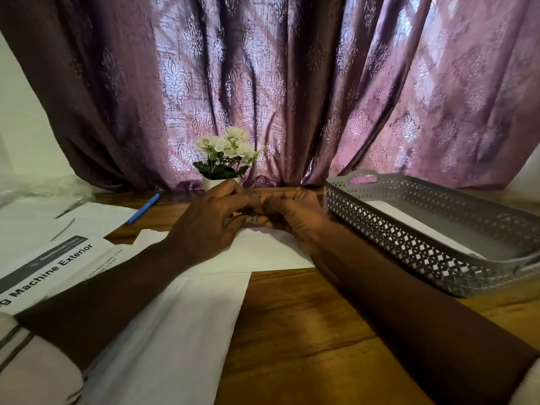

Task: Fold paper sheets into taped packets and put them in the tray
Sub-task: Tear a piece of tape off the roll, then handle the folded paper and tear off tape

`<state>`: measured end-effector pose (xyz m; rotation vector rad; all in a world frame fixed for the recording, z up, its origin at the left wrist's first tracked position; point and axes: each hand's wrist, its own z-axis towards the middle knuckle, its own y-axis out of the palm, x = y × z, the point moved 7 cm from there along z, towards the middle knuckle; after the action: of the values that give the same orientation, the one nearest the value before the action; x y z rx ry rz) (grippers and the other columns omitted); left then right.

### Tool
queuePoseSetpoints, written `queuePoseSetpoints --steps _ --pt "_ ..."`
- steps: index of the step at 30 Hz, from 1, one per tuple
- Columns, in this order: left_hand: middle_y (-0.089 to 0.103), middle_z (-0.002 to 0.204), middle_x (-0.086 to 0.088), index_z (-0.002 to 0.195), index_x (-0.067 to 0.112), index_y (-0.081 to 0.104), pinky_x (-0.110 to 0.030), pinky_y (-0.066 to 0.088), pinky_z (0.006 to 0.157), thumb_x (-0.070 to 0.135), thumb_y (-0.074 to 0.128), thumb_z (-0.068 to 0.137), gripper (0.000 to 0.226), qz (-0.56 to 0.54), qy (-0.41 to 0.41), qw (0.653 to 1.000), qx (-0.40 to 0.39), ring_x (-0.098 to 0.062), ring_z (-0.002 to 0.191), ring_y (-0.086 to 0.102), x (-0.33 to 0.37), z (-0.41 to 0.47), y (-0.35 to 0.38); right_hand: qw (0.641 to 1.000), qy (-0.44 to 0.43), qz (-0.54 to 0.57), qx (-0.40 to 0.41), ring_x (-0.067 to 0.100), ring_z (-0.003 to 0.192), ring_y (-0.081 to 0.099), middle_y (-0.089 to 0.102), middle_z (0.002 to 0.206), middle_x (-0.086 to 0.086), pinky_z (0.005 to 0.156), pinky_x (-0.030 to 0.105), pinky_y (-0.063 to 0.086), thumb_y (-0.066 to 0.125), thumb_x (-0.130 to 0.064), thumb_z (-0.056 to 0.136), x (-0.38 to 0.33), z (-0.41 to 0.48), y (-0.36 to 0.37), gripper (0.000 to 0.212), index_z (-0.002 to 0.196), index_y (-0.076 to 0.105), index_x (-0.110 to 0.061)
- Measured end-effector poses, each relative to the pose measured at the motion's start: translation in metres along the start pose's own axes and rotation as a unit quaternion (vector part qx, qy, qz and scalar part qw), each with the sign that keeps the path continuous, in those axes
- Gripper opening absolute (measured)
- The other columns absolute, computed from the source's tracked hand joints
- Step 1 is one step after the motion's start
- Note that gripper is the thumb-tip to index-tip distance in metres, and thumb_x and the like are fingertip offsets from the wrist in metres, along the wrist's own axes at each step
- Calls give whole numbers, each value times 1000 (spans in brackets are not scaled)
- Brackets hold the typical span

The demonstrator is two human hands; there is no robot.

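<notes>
My left hand (210, 217) and my right hand (292, 213) meet above a folded white paper (263, 252) at the table's middle. Their fingers are curled round a small object between them, likely a tape roll (253, 218), mostly hidden. A larger white sheet (175, 331) lies nearer me under my left forearm. The grey perforated tray (409, 244) stands at the right with a white packet (415, 223) lying flat inside it.
A printed sheet (49, 267) and more white papers lie at the left. A blue pen (143, 209) rests behind them. A small pot of white flowers (225, 159) stands at the back before a purple curtain (292, 83). Bare wooden tabletop (306, 331) shows in front.
</notes>
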<state>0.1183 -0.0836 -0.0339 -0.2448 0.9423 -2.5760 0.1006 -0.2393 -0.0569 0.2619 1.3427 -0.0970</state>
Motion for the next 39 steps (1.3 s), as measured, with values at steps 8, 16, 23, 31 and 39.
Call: queuePoseSetpoints --steps 8,16,23,31,39 --pt "56 95 8 93 24 60 -31 49 64 10 77 83 24 -29 -18 999 9 -9 81 56 1 0 0 1000 13 0 -5 28 63 67 74 84 28 61 33 61 68 7 91 7 5 -4 10 97 75 6" --pt "66 84 5 94 15 68 -30 56 64 38 79 83 27 -33 -48 995 75 -9 75 63 -2 -2 -12 998 25 62 7 28 74 71 73 108 33 69 32 63 76 0 90 13 3 5 31 118 69 9" --pt "73 86 3 96 14 76 -33 58 67 23 71 87 14 -34 -77 991 101 -10 76 67 -3 -2 -15 995 23 100 11 19 59 71 76 77 17 58 26 61 74 4 89 8 -2 7 26 113 64 4" --pt "73 79 2 87 16 73 -41 61 71 10 73 89 6 -182 -208 957 92 -17 75 71 -22 -5 -2 994 25 105 8 20 64 71 75 83 18 60 26 61 73 5 90 8 -4 11 29 117 64 4" --pt "73 84 -16 88 14 72 -58 59 77 9 70 90 6 -256 -256 928 86 -41 84 69 -31 -7 3 991 34 131 17 20 65 71 75 88 21 57 24 60 73 5 89 10 -3 12 36 124 63 9"
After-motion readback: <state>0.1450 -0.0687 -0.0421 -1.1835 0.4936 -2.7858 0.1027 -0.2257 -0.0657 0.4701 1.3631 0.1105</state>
